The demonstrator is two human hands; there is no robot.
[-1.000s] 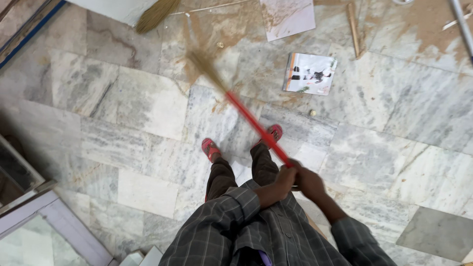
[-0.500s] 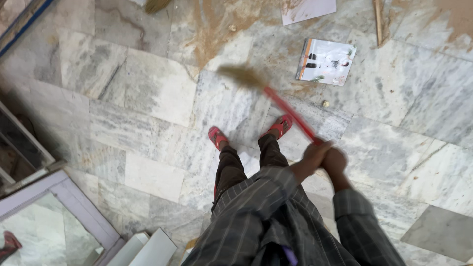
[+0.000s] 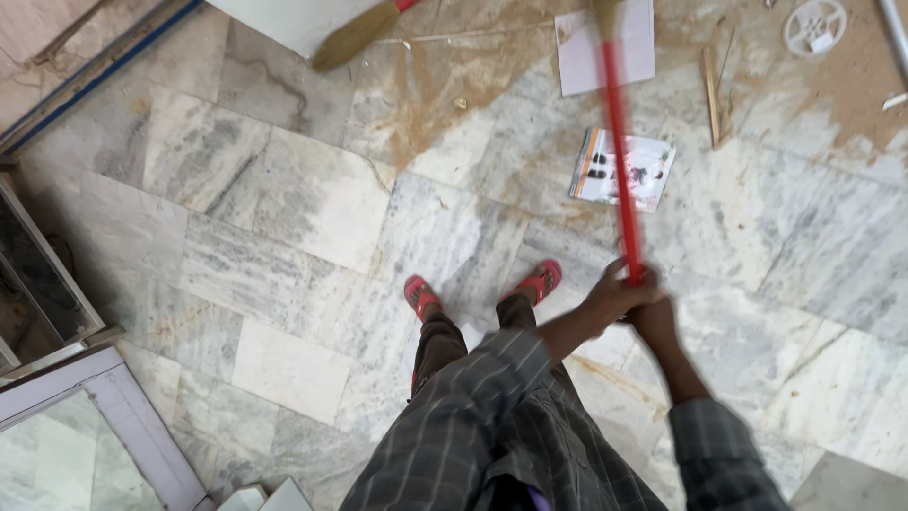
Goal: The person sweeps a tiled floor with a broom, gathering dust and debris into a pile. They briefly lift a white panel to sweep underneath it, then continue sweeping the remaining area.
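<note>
Both hands, the left hand and the right hand, are clenched together around the red broom handle, which reaches far over the dusty marble floor, crossing a printed leaflet.

Bare grey marble floor open to my left, printed paper booklet, white sheet, thin wooden sticks littering ahead.

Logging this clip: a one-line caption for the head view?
Both hands, left hand and right hand, grip a red broom handle over a dusty marble floor.
</note>
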